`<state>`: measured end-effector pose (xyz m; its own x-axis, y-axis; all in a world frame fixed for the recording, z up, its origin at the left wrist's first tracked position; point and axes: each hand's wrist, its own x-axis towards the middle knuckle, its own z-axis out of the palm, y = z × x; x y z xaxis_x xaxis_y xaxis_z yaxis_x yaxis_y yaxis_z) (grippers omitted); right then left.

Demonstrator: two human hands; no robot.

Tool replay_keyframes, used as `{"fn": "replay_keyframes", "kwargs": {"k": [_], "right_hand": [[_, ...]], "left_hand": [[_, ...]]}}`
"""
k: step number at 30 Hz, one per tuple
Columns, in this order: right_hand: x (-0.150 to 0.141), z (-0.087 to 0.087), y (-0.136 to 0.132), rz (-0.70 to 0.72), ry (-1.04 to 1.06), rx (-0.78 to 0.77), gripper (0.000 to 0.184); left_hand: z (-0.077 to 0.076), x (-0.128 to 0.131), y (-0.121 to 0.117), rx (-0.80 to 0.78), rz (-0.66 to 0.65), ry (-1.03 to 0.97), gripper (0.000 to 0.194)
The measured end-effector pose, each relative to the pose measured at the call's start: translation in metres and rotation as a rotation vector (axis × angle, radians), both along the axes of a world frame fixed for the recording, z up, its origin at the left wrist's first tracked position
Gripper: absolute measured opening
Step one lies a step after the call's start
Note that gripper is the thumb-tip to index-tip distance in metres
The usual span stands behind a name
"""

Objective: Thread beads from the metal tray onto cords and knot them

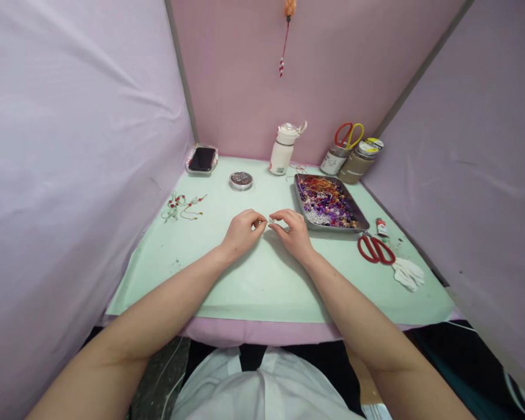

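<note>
"White cloth garment (pixel 262 388), foremost; past it, two bare forearms (pixel 181 289) converge. What pose do the hands take?"

"Left hand (pixel 245 231): thumb and forefinger meet in a pinch; whether anything is held there cannot be told. Right hand (pixel 294 230): fingers curved, thumb and forefinger closed on a small, clear-whitish piece (pixel 272 220), set between both hands' fingertips."

"Which step is in hand?"

"Probably fine fingertip work on that piece; the next move would call for a steady right pinch and close left-hand alignment."

"And outward?"

"Just right of the right hand, a grey metal rectangular tray (pixel 338 230) of multicoloured beads (pixel 326 201); farther right, red-handled scissors (pixel 377 249). Left of the left hand, red-beaded strands (pixel 179 204)."
</note>
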<state>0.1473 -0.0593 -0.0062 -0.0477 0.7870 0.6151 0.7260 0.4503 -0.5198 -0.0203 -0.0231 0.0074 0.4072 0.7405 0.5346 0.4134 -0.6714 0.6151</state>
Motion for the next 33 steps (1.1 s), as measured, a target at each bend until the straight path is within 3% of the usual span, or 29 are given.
{"fn": "replay_keyframes", "kwargs": {"k": [33], "right_hand": [[-0.0006, -0.0009, -0.0003, -0.017, -0.033, -0.013, 0.011]], "left_hand": [[0.0021, 0.0027, -0.003, -0.113, 0.004, 0.0, 0.013]]}}
